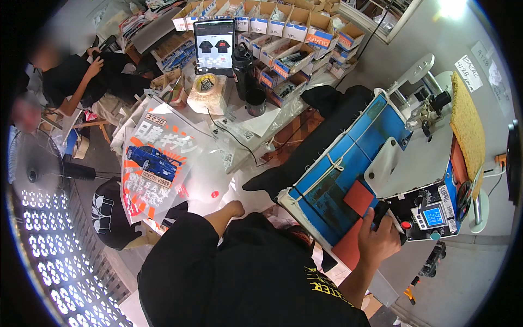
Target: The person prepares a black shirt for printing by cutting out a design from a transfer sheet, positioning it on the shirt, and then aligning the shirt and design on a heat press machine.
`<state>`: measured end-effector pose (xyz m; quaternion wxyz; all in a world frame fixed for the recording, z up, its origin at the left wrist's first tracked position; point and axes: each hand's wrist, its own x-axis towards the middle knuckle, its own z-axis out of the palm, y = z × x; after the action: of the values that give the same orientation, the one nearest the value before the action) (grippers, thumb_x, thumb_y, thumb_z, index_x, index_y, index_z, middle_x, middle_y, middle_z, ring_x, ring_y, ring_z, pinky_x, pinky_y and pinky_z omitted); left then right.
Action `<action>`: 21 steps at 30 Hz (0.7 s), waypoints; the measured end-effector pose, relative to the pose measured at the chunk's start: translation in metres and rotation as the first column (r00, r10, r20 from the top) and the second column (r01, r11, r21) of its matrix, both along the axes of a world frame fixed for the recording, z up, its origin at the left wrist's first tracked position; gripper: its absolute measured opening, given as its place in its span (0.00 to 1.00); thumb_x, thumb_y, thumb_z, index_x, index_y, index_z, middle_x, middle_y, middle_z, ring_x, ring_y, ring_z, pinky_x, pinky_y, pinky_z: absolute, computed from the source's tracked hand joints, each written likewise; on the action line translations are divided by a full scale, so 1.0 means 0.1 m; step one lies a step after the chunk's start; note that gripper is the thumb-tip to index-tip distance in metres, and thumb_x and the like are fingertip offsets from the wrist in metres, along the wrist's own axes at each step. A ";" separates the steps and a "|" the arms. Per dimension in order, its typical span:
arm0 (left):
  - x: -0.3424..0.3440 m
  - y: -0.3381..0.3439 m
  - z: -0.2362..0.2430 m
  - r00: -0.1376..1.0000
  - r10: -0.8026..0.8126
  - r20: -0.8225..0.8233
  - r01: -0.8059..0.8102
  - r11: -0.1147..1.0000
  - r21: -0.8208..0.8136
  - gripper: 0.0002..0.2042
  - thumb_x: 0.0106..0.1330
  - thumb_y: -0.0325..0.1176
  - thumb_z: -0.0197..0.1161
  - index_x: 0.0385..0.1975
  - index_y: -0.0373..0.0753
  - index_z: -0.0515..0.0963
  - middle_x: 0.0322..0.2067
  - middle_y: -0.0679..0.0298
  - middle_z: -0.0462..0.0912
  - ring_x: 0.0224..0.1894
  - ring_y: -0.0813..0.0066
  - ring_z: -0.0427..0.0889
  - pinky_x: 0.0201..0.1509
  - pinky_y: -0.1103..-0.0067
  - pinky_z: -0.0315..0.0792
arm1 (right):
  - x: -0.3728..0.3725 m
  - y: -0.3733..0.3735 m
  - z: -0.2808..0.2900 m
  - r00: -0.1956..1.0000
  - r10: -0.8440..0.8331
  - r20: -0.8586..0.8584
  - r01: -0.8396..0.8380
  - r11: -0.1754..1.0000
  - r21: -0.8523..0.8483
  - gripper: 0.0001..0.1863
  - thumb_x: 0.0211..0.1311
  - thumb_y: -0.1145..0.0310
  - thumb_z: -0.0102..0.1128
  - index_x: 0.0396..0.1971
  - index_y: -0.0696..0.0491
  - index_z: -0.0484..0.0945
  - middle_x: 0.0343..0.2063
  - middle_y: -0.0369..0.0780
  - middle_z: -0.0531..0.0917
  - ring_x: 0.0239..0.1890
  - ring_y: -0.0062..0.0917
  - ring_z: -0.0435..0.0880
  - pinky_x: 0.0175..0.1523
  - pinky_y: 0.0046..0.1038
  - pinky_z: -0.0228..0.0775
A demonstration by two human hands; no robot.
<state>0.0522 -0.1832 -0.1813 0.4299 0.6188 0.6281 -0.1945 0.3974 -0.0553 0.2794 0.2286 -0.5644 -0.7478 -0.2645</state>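
Observation:
My right hand (pixel 378 238) is wrapped round the black handle (pixel 379 215) at the front of a heat press (pixel 381 158). Beside that hand is the press's control box, with a lit blue display (pixel 433 217) and a red button. Reddish-orange pads (pixel 358 198) lie on the worn blue board (pixel 332 177), which has white cord tied across it. My left hand (pixel 235 209) is closed in a fist at the near edge of the white worktable (pixel 239 188); nothing shows in it. Left of it lies a clear printed film sheet (pixel 158 163) with a blue car and orange rays.
Behind the table stand a tablet (pixel 214 46), a black bottle (pixel 242 62), a dark cup (pixel 255 102) and stacked cardboard bins (pixel 289 27). A thin black cable (pixel 234 138) crosses the tabletop. At left are a fan (pixel 35 171), a black cap (pixel 109 212) and a seated person (pixel 76 76).

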 end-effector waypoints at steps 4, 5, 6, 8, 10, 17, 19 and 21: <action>0.03 -0.05 -0.17 0.999 -0.044 -0.007 0.045 0.994 0.104 0.15 0.62 0.37 0.52 0.34 0.38 0.86 0.40 0.52 0.85 0.44 0.51 0.83 0.49 0.62 0.75 | 0.02 -0.02 -0.01 0.999 0.017 0.050 -0.016 1.000 -0.007 0.19 0.57 0.55 0.69 0.19 0.50 0.71 0.12 0.40 0.74 0.13 0.39 0.75 0.18 0.38 0.64; -0.27 -0.14 -0.43 0.967 -0.240 -0.085 0.250 0.955 0.157 0.15 0.62 0.36 0.52 0.35 0.39 0.86 0.41 0.53 0.85 0.45 0.52 0.84 0.49 0.62 0.77 | 0.07 -0.01 -0.03 0.999 0.034 -0.007 -0.034 0.999 0.004 0.20 0.57 0.55 0.69 0.18 0.50 0.70 0.12 0.39 0.74 0.13 0.38 0.75 0.18 0.38 0.64; -0.50 -0.35 -0.66 0.987 -0.154 -0.054 0.163 0.956 0.244 0.14 0.63 0.38 0.53 0.34 0.40 0.86 0.41 0.55 0.86 0.45 0.53 0.84 0.48 0.61 0.77 | 0.12 0.02 -0.04 0.997 0.053 -0.059 -0.052 0.999 0.011 0.20 0.56 0.55 0.69 0.17 0.50 0.70 0.12 0.39 0.74 0.13 0.38 0.75 0.18 0.38 0.64; 0.03 -0.04 -0.30 0.917 -0.395 -0.060 0.400 0.909 0.120 0.14 0.59 0.36 0.55 0.36 0.38 0.86 0.43 0.52 0.85 0.47 0.53 0.84 0.50 0.64 0.77 | 0.10 -0.02 -0.04 0.996 0.085 -0.018 -0.085 0.996 0.030 0.19 0.56 0.58 0.69 0.16 0.50 0.68 0.12 0.37 0.72 0.13 0.35 0.73 0.19 0.35 0.63; 0.20 -0.09 -0.11 0.991 -0.130 0.017 0.127 0.984 0.124 0.13 0.57 0.35 0.57 0.36 0.41 0.87 0.41 0.52 0.86 0.48 0.54 0.83 0.50 0.65 0.77 | 0.12 0.01 -0.06 0.993 0.118 -0.011 -0.117 0.993 0.034 0.19 0.55 0.60 0.69 0.16 0.49 0.68 0.12 0.36 0.70 0.13 0.32 0.71 0.20 0.33 0.62; -0.15 0.04 0.19 0.817 0.394 0.420 -0.477 0.872 0.109 0.13 0.62 0.39 0.56 0.38 0.45 0.87 0.42 0.53 0.85 0.46 0.56 0.83 0.53 0.67 0.75 | 0.35 -0.04 0.00 0.989 0.112 -0.096 -0.115 0.993 -0.030 0.14 0.48 0.64 0.68 0.15 0.50 0.71 0.13 0.38 0.72 0.13 0.35 0.72 0.21 0.34 0.62; -0.04 0.22 0.65 0.568 0.664 0.486 -0.701 0.700 -0.137 0.16 0.67 0.41 0.51 0.46 0.45 0.84 0.50 0.54 0.81 0.52 0.57 0.81 0.58 0.63 0.72 | 0.78 -0.13 -0.09 0.994 0.074 -0.080 -0.077 0.996 -0.033 0.15 0.49 0.64 0.67 0.14 0.50 0.70 0.12 0.39 0.71 0.14 0.36 0.71 0.21 0.35 0.62; -0.06 0.40 1.18 0.091 0.859 0.504 -0.736 0.399 -0.546 0.21 0.70 0.43 0.47 0.55 0.42 0.76 0.57 0.54 0.76 0.56 0.53 0.77 0.61 0.57 0.69 | 1.18 -0.29 -0.08 0.997 -0.001 -0.078 -0.003 0.999 -0.051 0.17 0.51 0.62 0.67 0.12 0.51 0.69 0.12 0.41 0.71 0.14 0.38 0.71 0.21 0.37 0.61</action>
<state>0.0465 -0.1433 -0.0631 0.7199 0.1587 0.6105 0.2897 0.5154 -0.0847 0.2712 0.2433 -0.5797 -0.7451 -0.2228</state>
